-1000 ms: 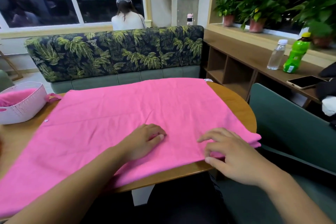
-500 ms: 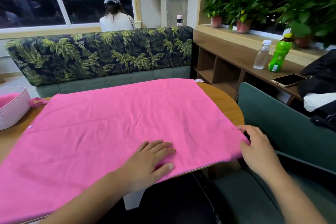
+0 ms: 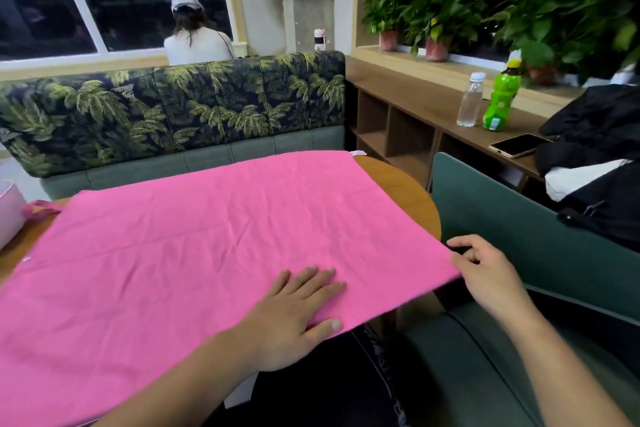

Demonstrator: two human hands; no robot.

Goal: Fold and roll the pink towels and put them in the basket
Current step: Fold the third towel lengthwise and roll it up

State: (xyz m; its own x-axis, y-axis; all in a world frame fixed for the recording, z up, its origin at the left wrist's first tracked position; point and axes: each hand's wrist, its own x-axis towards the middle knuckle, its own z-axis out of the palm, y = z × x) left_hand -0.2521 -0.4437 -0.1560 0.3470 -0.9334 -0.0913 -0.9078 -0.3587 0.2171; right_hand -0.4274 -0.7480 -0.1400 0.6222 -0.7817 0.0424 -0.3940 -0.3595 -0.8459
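Note:
A large pink towel lies spread flat over the round wooden table, its near edge hanging off the front. My left hand rests flat on the towel near its front right part, fingers straight. My right hand pinches the towel's near right corner, which sticks out past the table's edge. The pink basket stands at the far left edge of the view, mostly cut off, with a pink strap beside it.
A palm-print sofa runs behind the table, with a person seated beyond it, back turned. A green chair stands on the right. The wooden shelf holds a clear bottle, a green bottle, a phone and a black bag.
My right hand moved right from the towel's front edge to its near right corner and took hold of it. My left hand slid toward the front right and flattened.

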